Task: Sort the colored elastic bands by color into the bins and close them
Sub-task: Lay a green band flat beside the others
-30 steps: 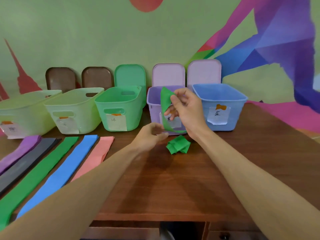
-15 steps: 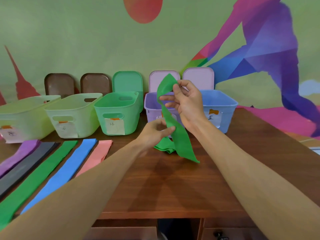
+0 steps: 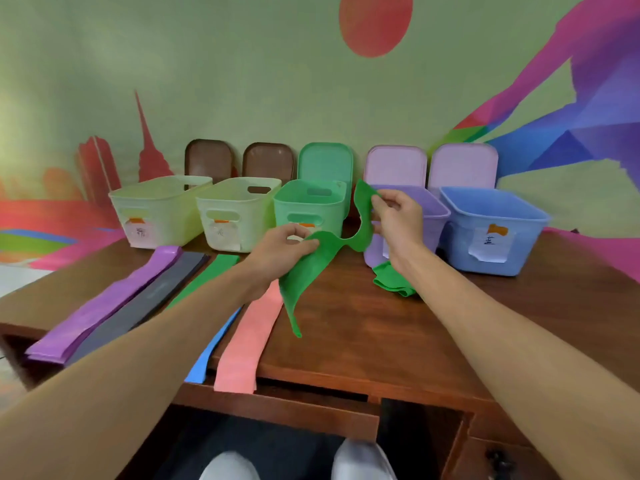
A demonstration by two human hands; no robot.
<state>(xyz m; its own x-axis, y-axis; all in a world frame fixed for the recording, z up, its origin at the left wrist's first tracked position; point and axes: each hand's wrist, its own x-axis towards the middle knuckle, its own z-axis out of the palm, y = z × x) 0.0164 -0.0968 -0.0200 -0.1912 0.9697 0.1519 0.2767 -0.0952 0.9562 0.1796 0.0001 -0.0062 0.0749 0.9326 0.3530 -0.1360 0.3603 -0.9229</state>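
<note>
A green elastic band (image 3: pixel 311 265) hangs between both hands above the table. My left hand (image 3: pixel 280 247) pinches its middle part, and my right hand (image 3: pixel 398 220) pinches its upper end in front of the purple bin (image 3: pixel 434 216). The band's loose tail droops over the pink band (image 3: pixel 252 327). A crumpled green band (image 3: pixel 391 278) lies on the table under my right wrist. The green bin (image 3: pixel 311 199) stands open just behind my left hand. Purple (image 3: pixel 114 299), grey (image 3: pixel 149 296), green (image 3: pixel 207 271) and blue (image 3: pixel 211 348) bands lie flat at the left.
Two pale yellow bins (image 3: pixel 159 206) stand at the back left and a blue bin (image 3: pixel 491 230) at the right. Lids lean on the wall behind the bins: two brown (image 3: pixel 207 159), one green (image 3: pixel 325 161), two lilac (image 3: pixel 396 166). The table's front edge (image 3: pixel 311 386) runs below the bands.
Both hands moved left with the green band, now in front of the green bin. The band is spread wider between the hands. The view tilted down.
</note>
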